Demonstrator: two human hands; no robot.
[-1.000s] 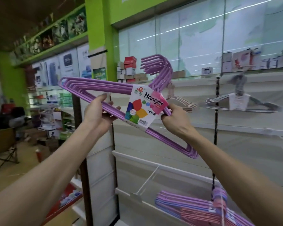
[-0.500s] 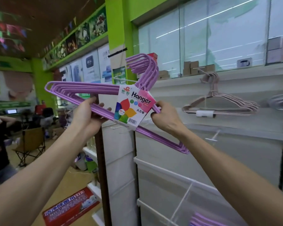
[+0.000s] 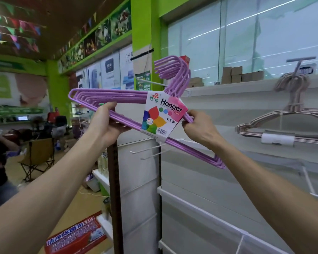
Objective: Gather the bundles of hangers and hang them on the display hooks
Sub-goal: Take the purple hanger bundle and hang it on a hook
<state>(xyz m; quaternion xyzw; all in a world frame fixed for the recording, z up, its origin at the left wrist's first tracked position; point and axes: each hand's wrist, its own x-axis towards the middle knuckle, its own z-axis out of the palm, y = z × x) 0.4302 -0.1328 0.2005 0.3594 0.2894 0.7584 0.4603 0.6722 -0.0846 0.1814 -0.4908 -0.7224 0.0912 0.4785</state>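
I hold a bundle of purple hangers up in front of the white display wall, tilted down to the right, with a "Hanger" paper label round its middle. My left hand grips the lower bar left of the label. My right hand pinches the bundle just right of the label. The bundle's hooks point up and left. A white display hook sticks out just behind the hangers' necks. Two more white hooks jut out below the bundle.
A pale pink hanger bundle hangs on a hook at the right. Small cardboard boxes line the top shelf before glass panels. A dark upright post edges the shelving. At left, a folding chair and a seated person stand in the aisle.
The view has swung left and up, so the pink bundle now sits further right. Both hands keep their grip, and the purple bundle stays raised in front of the upper white hook.
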